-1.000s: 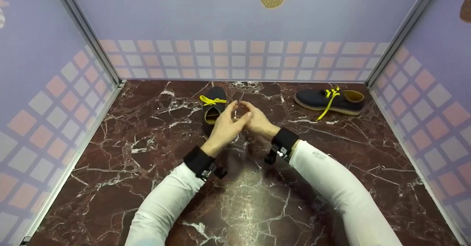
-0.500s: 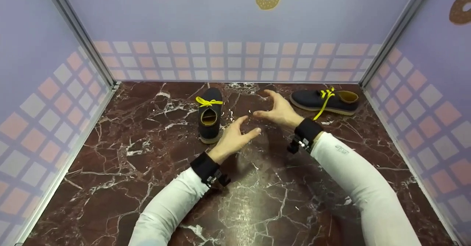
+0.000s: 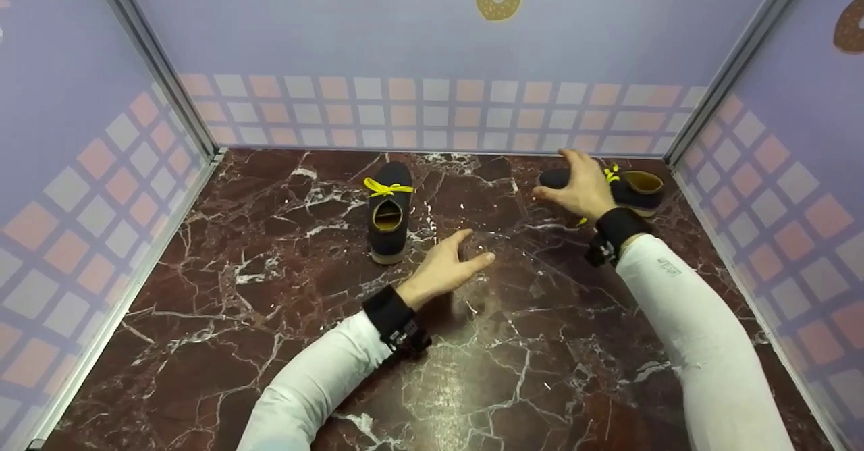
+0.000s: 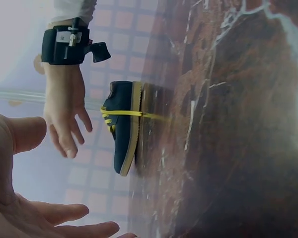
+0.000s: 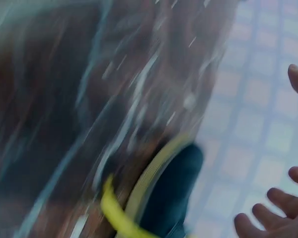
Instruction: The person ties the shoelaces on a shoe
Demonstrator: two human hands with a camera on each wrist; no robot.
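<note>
In the head view a dark shoe [image 3: 389, 238] with a tied yellow lace [image 3: 387, 187] stands left of centre, its toe toward the back wall. My left hand [image 3: 444, 270] hovers to its right, fingers and thumb spread, holding nothing. Over at the right, my right hand [image 3: 586, 186] is held above the other dark shoe [image 3: 641, 198] and hides its middle. That shoe lies sideways on, toe to the left, and its yellow lace [image 4: 123, 113] trails down its side in the left wrist view. In the right wrist view my right fingers [image 5: 283, 206] are apart from the shoe [image 5: 171, 191].
Both shoes stand on a dark red marbled surface [image 3: 270, 343] with white veins. A purple wall with a checked band [image 3: 432, 110] closes the back, and side walls [image 3: 776, 188] rise at left and right.
My hands were together beside the left shoe and have parted. The right hand has moved right, over the right shoe. My left hand has come slightly back and to the right.
</note>
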